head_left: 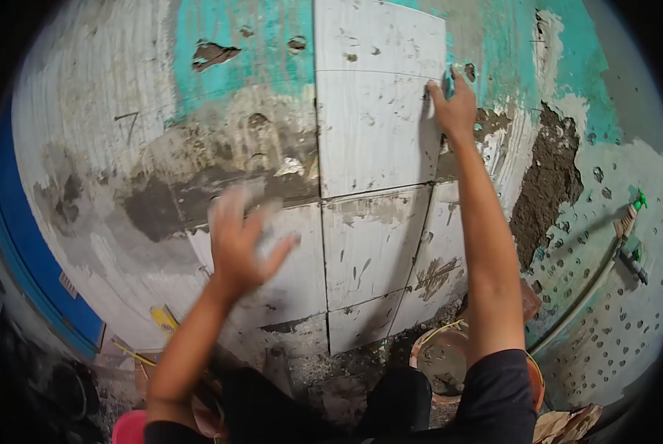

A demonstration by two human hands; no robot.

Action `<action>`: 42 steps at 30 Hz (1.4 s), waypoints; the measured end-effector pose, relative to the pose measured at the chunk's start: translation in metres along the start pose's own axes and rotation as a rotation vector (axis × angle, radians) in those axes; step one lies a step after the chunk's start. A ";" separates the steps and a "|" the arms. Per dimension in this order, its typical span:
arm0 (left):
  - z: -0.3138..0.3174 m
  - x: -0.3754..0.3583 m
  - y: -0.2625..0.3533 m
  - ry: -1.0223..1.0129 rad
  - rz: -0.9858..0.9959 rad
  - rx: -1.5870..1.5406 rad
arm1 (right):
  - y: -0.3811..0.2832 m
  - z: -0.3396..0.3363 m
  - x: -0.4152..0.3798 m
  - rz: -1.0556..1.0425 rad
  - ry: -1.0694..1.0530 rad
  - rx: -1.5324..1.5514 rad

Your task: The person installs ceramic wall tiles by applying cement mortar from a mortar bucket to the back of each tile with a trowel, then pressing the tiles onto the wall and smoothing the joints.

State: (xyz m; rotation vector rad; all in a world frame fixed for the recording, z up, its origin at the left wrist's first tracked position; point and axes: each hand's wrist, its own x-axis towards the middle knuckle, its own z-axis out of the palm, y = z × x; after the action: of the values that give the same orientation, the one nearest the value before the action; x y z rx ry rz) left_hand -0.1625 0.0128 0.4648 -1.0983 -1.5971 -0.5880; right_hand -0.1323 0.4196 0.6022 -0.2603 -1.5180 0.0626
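A white wall tile (376,126) stands upright on the wall, above another white tile (376,248). At its right edge is my right hand (456,107), thumb apart from the fingers and touching the edge. Whether the fingertips reach behind the tile is hidden. Smeared by motion, my left hand (241,240) hovers before the lower left tile (290,251), fingers spread and nothing in them. Wet grey mortar (161,207) covers the wall just left of that hand.
An orange bucket (535,381) holding grey mortar stands below my right arm. A hose (579,303) with a green fitting hangs at right. A yellow level-like tool (164,318) leans at lower left. A nail (128,118) juts from the wall. A blue door (31,237) is far left.
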 end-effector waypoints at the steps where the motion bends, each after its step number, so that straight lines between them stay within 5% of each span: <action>1: -0.007 -0.035 0.004 -0.063 -0.059 -0.083 | -0.006 -0.005 0.004 0.053 -0.087 0.017; 3: -0.011 -0.105 0.013 -0.115 -0.204 -0.179 | -0.012 -0.009 0.007 0.115 -0.157 -0.013; 7: -0.008 -0.207 0.055 -0.271 -0.555 -0.421 | -0.041 0.008 -0.011 -0.173 -0.100 -0.072; 12: 0.004 -0.270 0.098 -0.390 -0.656 -0.613 | -0.113 0.019 -0.033 -0.330 -0.154 -0.046; 19: 0.008 -0.334 0.110 -0.473 -0.836 -0.744 | -0.144 0.021 -0.041 -0.178 -0.166 0.020; 23: 0.003 -0.335 0.106 -0.462 -0.801 -0.735 | -0.112 0.022 -0.070 0.207 -0.070 0.149; 27: -0.001 -0.338 0.105 -0.445 -0.810 -0.725 | -0.100 0.002 -0.094 0.117 -0.332 -0.020; 35: 0.010 -0.297 0.107 -0.381 -0.807 -0.708 | -0.085 0.008 -0.069 0.370 -0.214 0.152; 37: 0.011 -0.243 0.085 -0.349 -0.797 -0.643 | -0.067 0.009 -0.070 0.417 -0.237 0.063; 42: 0.014 -0.054 0.016 0.096 -0.393 -0.464 | -0.042 -0.004 -0.083 0.378 -0.343 -0.067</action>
State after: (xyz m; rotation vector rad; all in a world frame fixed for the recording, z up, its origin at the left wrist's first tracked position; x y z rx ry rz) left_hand -0.1548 0.0126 0.4075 -1.0666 -1.6444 -1.3046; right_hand -0.1381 0.3614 0.5295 -0.6133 -1.7947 0.3723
